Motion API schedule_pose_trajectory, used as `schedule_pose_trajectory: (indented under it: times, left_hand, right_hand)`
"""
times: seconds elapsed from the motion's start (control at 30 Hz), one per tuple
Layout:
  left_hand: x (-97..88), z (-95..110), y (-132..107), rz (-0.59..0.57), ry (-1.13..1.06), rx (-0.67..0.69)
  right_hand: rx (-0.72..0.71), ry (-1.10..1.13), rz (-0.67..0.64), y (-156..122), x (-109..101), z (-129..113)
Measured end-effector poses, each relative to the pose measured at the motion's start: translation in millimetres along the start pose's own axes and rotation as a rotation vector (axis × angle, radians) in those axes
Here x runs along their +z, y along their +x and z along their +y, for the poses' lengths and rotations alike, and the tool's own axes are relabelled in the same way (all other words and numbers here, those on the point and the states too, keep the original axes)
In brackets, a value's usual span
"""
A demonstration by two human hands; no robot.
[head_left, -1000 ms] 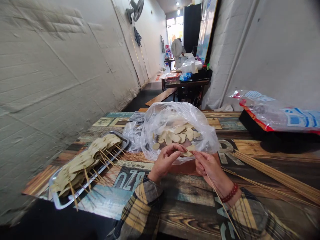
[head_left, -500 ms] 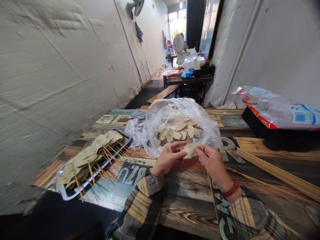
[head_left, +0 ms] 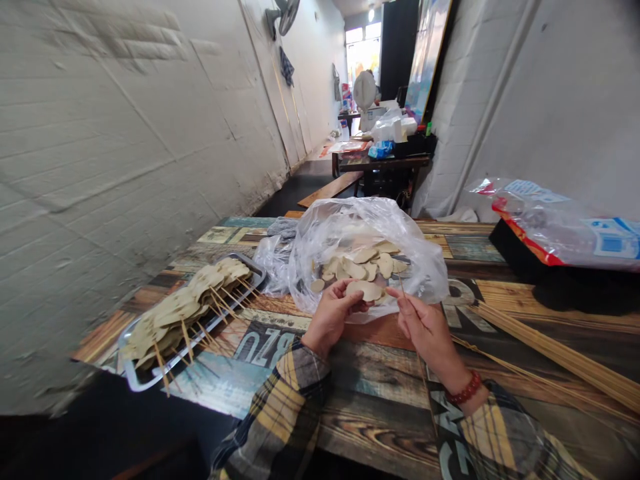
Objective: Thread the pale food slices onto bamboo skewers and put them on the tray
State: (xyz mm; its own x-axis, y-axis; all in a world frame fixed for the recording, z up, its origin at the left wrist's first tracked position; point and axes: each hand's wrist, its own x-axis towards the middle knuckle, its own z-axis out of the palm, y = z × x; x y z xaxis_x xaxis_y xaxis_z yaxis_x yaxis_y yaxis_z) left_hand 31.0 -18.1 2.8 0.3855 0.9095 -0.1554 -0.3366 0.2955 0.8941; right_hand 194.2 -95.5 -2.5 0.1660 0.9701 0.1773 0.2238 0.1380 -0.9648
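My left hand (head_left: 333, 313) pinches a pale, flat oval slice (head_left: 365, 290) in front of an open clear plastic bag (head_left: 365, 233) that holds several more such slices (head_left: 367, 263). My right hand (head_left: 423, 327) is closed on a thin bamboo skewer (head_left: 407, 313), its tip just right of the held slice and its shaft running back under my wrist. Both hands hover over the painted wooden table (head_left: 380, 387). A metal tray (head_left: 197, 330) at the left holds several skewered slices (head_left: 185, 307).
A bundle of loose bamboo skewers (head_left: 555, 350) lies on the table at the right. A plastic-wrapped package (head_left: 555, 223) rests on a black object behind it. A white wall runs close along the left. Farther back stand a bench and a cluttered table (head_left: 385, 157).
My left hand has lifted the slice a little and turned it flatter. My right hand has drawn the skewer tip slightly away to the right. The camera view has shifted a bit.
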Motion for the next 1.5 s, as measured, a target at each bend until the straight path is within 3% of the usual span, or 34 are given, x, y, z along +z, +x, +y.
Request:
schedule_pose_trajectory:
  times: [0.13,0.3,0.53,1.17,1.5]
  left_hand:
    - [-4.6,-1,2,0.002,-0.046,0.027]
    - [-3.4,-1,2,0.054,-0.094,0.037]
    - [1.1,3,1,0.081,-0.106,0.031]
    - [2.3,3,0,0.117,-0.111,0.073]
    - [-0.9,-3,1,0.09,0.03,0.145]
  right_hand:
    - [-0.024,-0.015,-0.123,-10,9,-5]
    - [0.011,0.007,-0.135,-16,20,-2]
    - [-0.083,-0.228,-0.205,-16,20,8]
    - [-0.084,-0.254,-0.162,-17,22,12]
    - [-0.04,-0.227,-0.136,-15,23,10]
